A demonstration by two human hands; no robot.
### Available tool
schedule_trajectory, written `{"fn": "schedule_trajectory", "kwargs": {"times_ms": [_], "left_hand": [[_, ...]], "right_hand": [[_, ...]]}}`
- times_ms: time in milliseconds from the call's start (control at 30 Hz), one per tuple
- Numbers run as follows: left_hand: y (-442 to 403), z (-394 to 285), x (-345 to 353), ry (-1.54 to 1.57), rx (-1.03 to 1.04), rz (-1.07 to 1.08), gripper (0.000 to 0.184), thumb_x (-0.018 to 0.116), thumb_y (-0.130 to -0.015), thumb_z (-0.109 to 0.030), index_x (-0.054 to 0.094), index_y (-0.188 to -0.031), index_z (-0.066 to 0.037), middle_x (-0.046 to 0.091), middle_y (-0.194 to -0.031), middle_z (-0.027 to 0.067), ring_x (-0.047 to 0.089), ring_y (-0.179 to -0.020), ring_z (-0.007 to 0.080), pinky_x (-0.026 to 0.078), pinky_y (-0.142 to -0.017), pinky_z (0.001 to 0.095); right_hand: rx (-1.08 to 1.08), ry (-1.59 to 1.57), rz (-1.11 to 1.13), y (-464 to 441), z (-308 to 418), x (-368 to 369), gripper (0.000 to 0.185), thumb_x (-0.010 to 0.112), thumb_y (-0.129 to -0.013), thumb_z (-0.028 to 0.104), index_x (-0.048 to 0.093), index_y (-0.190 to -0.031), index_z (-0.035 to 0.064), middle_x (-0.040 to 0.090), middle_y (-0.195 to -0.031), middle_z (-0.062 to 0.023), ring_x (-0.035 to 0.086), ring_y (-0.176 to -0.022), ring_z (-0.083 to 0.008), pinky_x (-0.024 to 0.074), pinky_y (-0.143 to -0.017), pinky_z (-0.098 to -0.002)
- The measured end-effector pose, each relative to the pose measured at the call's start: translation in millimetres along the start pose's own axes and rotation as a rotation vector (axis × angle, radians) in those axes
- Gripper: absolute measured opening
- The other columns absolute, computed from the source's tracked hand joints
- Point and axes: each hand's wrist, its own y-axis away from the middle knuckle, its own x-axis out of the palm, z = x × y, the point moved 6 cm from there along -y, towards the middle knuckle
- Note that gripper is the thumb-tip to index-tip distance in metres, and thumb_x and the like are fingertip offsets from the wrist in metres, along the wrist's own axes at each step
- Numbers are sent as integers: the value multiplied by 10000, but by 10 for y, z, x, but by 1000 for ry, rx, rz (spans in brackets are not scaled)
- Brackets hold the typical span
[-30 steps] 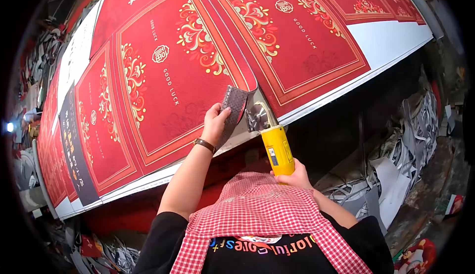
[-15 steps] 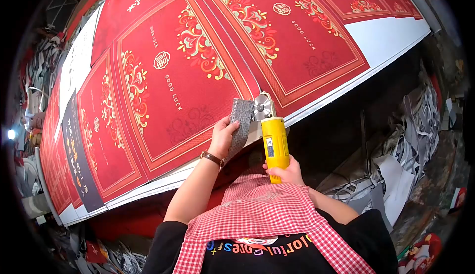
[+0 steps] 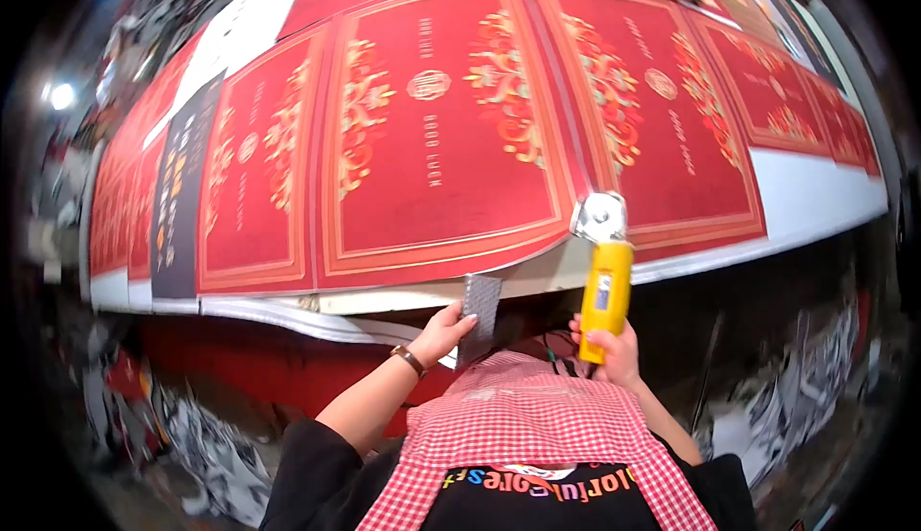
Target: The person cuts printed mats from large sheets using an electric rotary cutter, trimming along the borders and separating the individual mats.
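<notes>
My right hand (image 3: 615, 351) is wrapped round the yellow body of an electric rotary cutter (image 3: 605, 286). The cutter's round metal head is over the red printed sheet, by the seam between two framed panels. My left hand (image 3: 443, 333) pinches a grey patterned strip (image 3: 484, 299) just off the table's front edge, left of the cutter. The red sheet (image 3: 432, 142), with gold floral borders and "GOOD LUCK" lettering, covers much of the table. Whether the blade touches the sheet cannot be made out.
A pale table edge (image 3: 403, 299) shows under the sheet, with a white strip (image 3: 317, 323) hanging along it. Grey offcuts (image 3: 216, 440) are heaped on the floor at left, and more offcuts (image 3: 796, 392) at right. A dark printed panel (image 3: 182, 195) lies at the left.
The grey strip in my left hand has come away from the cutter head and down toward me. The cutter now sits farther right in view. The camera view has turned.
</notes>
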Motion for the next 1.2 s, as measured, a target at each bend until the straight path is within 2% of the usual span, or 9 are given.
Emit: {"fn": "schedule_trajectory", "kwargs": {"times_ms": [133, 200, 333, 500, 567, 733, 967, 1000, 1200], "left_hand": [[850, 237, -697, 28, 85, -329, 278, 498, -926, -107, 503, -1184, -2, 585, -1057, 27, 524, -974, 106, 434, -876, 291], [1520, 382, -1016, -359, 94, -620, 273, 549, -893, -138, 531, -1138, -18, 637, -985, 90, 601, -916, 195, 470, -818, 323], [3292, 856, -911, -761, -375, -1104, 293, 575, -838, -233, 554, -1067, -50, 619, -930, 224, 575, -894, 414, 473, -762, 472], [5761, 3529, 1410, -313, -1527, -1314, 327, 400, -928, -317, 602, -1012, -73, 644, -921, 176, 626, -848, 330, 480, -743, 462], [5727, 4043, 2403, -12, -1701, -1161, 292, 430, -916, -287, 598, -1005, -66, 641, -906, 158, 621, -835, 299, 482, -740, 435], [3783, 4181, 2726, -10, -1008, -1100, 212, 505, -884, -213, 588, -988, -48, 633, -868, 112, 608, -803, 222, 486, -732, 368], [1858, 2671, 2035, -155, 128, -1035, 156, 610, -840, -109, 575, -965, -23, 621, -814, 49, 589, -758, 114, 492, -721, 275], [1844, 1724, 2230, -194, 101, -964, 179, 607, -843, -121, 573, -984, -16, 625, -816, 59, 592, -770, 118, 491, -712, 263], [930, 625, 2237, -924, 6, -509, 262, 632, -767, -205, 611, -979, -53, 612, -953, 159, 593, -933, 305, 488, -813, 395]], "right_hand": [[104, 165, 187, 69, 26, -105, 424, 603, -697, 28, 505, -1107, -23, 620, -957, -161, 635, -842, -241, 538, -774, -346], [180, 180, 239, 182, 142, 35, 441, 623, -696, 48, 501, -1116, -8, 616, -957, -156, 635, -829, -233, 542, -767, -353], [149, 257, 439, 72, 265, 220, 508, 627, -667, 83, 484, -1146, -2, 600, -999, -155, 626, -885, -241, 534, -808, -360], [155, 275, 613, 200, 457, 209, 565, 660, -634, 153, 495, -1150, -7, 598, -1017, -156, 617, -926, -252, 521, -834, -369], [169, 264, 692, 345, 526, 41, 589, 672, -626, 167, 495, -1156, -20, 599, -1030, -162, 617, -934, -256, 515, -844, -372], [255, 259, 771, 799, 707, -766, 605, 699, -626, 164, 492, -1166, -15, 600, -1040, -162, 619, -952, -257, 496, -876, -380], [128, 322, 727, 1100, 1093, -1977, 643, 754, -651, 138, 457, -1210, 25, 594, -1075, -172, 628, -949, -264, 488, -886, -414], [115, 309, 708, 1143, 1130, -2166, 643, 754, -651, 138, 457, -1210, 25, 594, -1075, -172, 628, -949, -264, 488, -886, -414], [-45, 200, 255, 1499, 1271, -3235, 580, 748, -631, 89, 512, -1156, 19, 633, -997, -160, 641, -918, -242, 496, -884, -408]]}}
